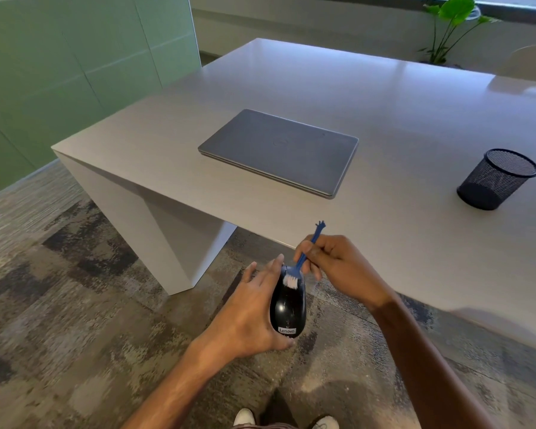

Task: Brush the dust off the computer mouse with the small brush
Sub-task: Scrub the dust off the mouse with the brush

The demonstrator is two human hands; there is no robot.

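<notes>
mouse [288, 308]: black, held in the air off the tabletop [384, 119], in front of its near edge, over carpet
left hand [251, 317]: cupped round mouse's left side and rear, top left bare, likely so the brush can reach
brush [300, 261]: small, blue handle, white bristles touching mouse's front
right hand [338, 267]: fingers pinched shut on brush handle, pencil-style, likely for short flicks
room: open air all round both hands; tabletop edge just behind right hand
clear of work: laptop [279, 150], mesh cup [497, 179], well apart
</notes>
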